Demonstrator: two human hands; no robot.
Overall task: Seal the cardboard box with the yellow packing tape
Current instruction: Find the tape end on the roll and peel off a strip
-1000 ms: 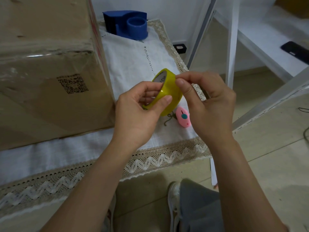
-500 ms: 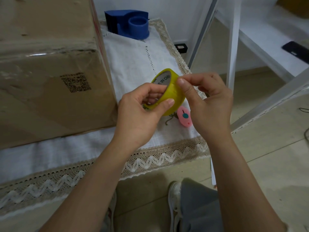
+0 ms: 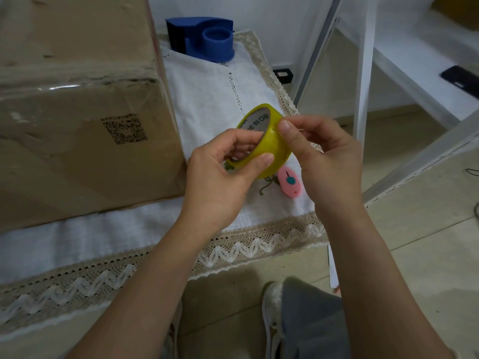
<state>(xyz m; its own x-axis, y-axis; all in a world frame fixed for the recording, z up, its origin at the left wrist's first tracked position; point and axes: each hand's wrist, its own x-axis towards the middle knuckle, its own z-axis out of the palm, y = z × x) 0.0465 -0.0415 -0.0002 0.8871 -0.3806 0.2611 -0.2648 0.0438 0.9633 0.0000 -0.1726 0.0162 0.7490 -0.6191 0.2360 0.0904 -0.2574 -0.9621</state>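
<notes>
The roll of yellow packing tape [image 3: 269, 149] is held up above the white cloth, its printed cardboard core facing me. My left hand [image 3: 220, 177] grips the roll from below, thumb on the outer band and fingers inside the core. My right hand [image 3: 326, 161] presses its thumb on the roll's outer surface, its fingers curled behind the roll. The big cardboard box [image 3: 77, 112] stands at the left on the cloth, with clear tape over its near top edge and a QR code on its side.
A pink box cutter [image 3: 290, 183] lies on the white lace-edged cloth [image 3: 212, 94] just under the roll. A blue tape dispenser [image 3: 204, 38] sits at the back. White shelf frames [image 3: 363, 73] stand at the right, with a black phone [image 3: 460, 77] on a shelf.
The roll has tilted so its core faces me more. My right thumb has shifted along the roll's outer surface. Both hands stay in much the same place.
</notes>
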